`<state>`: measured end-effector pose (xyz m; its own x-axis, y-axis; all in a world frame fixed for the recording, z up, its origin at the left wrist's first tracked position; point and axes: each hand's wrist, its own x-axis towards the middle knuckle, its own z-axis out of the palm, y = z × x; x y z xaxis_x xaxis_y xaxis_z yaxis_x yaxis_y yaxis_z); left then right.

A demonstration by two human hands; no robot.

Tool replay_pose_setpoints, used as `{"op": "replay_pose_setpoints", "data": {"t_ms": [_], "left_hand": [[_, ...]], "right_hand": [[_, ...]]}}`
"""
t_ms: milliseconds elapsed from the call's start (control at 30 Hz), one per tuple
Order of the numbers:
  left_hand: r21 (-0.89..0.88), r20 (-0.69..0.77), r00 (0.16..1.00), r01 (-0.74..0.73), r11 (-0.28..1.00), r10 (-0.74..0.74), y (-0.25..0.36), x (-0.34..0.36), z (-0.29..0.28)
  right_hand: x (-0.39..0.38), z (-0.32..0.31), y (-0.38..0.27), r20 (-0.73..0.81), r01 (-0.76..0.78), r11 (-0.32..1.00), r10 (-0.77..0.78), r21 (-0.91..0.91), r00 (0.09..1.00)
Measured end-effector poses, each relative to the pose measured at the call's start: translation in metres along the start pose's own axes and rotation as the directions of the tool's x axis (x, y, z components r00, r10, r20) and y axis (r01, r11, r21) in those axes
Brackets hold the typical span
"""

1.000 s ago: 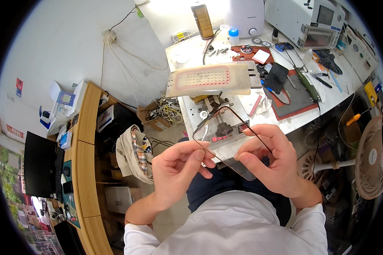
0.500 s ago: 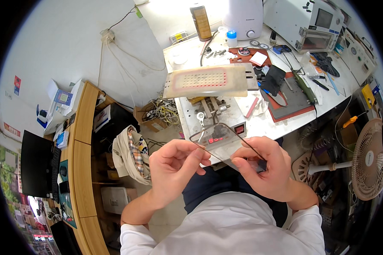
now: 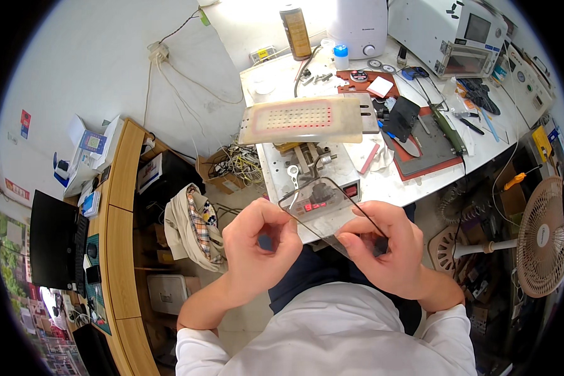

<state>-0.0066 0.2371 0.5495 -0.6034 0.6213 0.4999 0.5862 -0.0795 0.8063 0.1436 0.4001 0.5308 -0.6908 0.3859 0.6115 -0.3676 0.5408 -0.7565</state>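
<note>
In front of my body I hold a thin, see-through phone glass panel (image 3: 323, 193) with a dark border, tilted above the bench edge. My right hand (image 3: 388, 250) is closed on its right side, thumb on the near face and fingers behind. With thumb and forefinger curled into a ring, my left hand (image 3: 260, 247) pinches at the left edge; whether a film lies between the tips is too small to tell. Beyond the glass is a heating plate (image 3: 294, 119) with a pale perforated mat, raised on a metal stand (image 3: 307, 156). A control box (image 3: 352, 190) with red digits shows partly through the glass.
The white bench (image 3: 282, 182) carries a dark mat (image 3: 420, 153), a green rotary tool (image 3: 448, 128), a spray can (image 3: 296, 34) and a blue-capped bottle (image 3: 341, 57). A white machine (image 3: 448, 37) stands far right. A fan (image 3: 542, 237) is at right, a wooden desk (image 3: 122, 238) at left.
My left hand's thumb and forefinger have closed into a rounder pinch at the glass edge. The glass and my right hand have shifted slightly left.
</note>
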Motion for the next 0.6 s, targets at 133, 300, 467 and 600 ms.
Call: {"op": "replay_pose_setpoints", "data": {"t_ms": [133,300,467,600], "left_hand": [[0.062,0.013,0.996,-0.092,0.994,0.091,-0.001,0.002,-0.001],[0.064,0.035,0.99,-0.14,0.988,0.138,-0.001,0.002,-0.001],[-0.093,0.144,0.987,0.086,0.992,-0.072,0.004,-0.004,-0.005],[-0.055,0.412,0.907,0.122,0.991,-0.089,0.002,-0.011,-0.024]], "right_hand": [[-0.002,-0.002,0.001,0.036,-0.153,0.976,0.149,0.157,0.988],[-0.002,-0.006,0.002,0.073,-0.252,0.94,0.242,0.228,0.968],[-0.004,-0.011,0.003,0.079,-0.357,0.893,0.349,0.274,0.934],[0.004,-0.023,-0.007,0.219,-0.533,0.761,0.486,0.369,0.846]]}}
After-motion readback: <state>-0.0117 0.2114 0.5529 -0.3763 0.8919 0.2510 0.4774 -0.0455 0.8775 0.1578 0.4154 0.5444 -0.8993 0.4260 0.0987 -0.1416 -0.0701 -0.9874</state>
